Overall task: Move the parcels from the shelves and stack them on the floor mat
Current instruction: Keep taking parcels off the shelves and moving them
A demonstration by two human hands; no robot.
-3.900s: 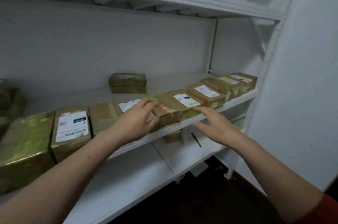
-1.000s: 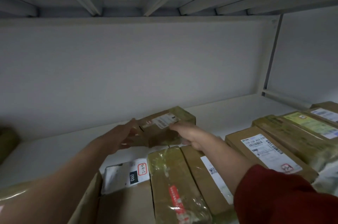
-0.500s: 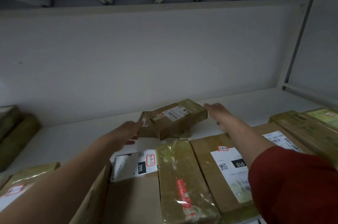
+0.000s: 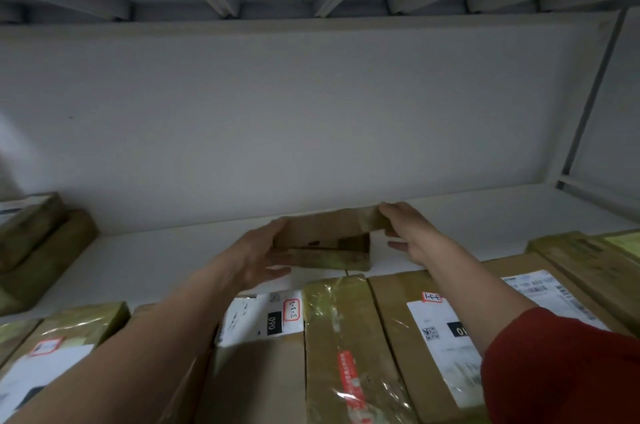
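A white metal shelf point(image 4: 467, 212) fills the view, backed by a plain white wall point(image 4: 311, 112). Along its front edge lies a row of large brown cardboard parcels point(image 4: 349, 354) with white labels and glossy tape, side by side. At far left, two stacked brown parcels point(image 4: 41, 243) sit. Near the back, at centre, a small brown cardboard parcel point(image 4: 322, 228) is tilted up on a flat brown parcel point(image 4: 332, 257) beneath it. The left hand point(image 4: 254, 259) presses its left end, thumb on top, fingers straight and spread below. The right hand point(image 4: 410, 235), from a red sleeve point(image 4: 561, 371), grips its upper right corner, fingers curled over it.
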